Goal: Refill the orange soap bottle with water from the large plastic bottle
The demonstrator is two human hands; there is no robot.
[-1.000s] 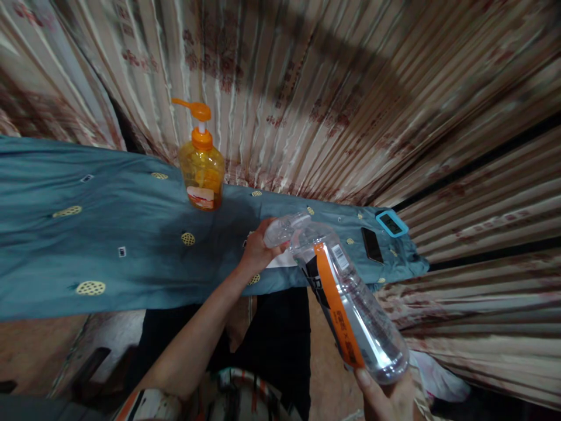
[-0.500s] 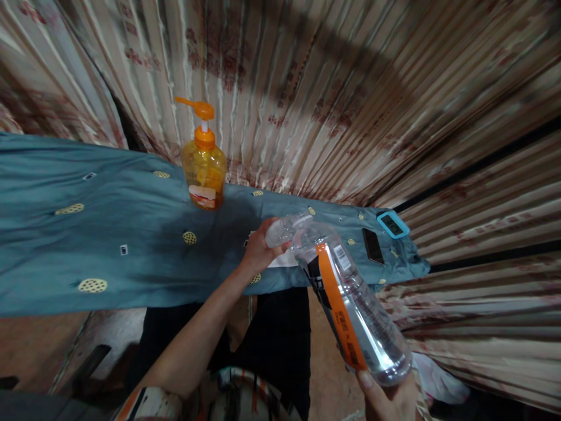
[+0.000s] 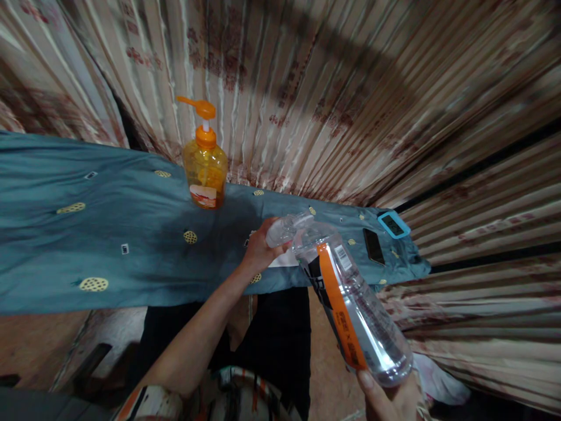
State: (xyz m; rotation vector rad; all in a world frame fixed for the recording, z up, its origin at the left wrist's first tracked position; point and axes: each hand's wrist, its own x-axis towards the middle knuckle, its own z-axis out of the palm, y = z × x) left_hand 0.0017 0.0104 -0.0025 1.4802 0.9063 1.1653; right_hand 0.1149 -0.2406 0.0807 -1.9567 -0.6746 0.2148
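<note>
My left hand (image 3: 259,248) is closed around a small clear plastic bottle (image 3: 283,229) above the cloth-covered table. My right hand (image 3: 390,397) grips the base of a large clear plastic bottle (image 3: 350,310) with an orange and black label. That large bottle lies tilted, its base toward me on the right and its neck end up against the small bottle. Whether the two mouths touch is hard to tell, and any liquid inside is unclear. Under the hands a white paper-like piece (image 3: 286,259) shows on the cloth, partly covered.
An orange pump bottle (image 3: 205,166) stands on the blue-green tablecloth (image 3: 144,219) toward the back. At the right end lie a dark phone (image 3: 373,245) and a light-blue digital clock (image 3: 393,224). A pleated curtain (image 3: 272,88) hangs behind the table and along its right side.
</note>
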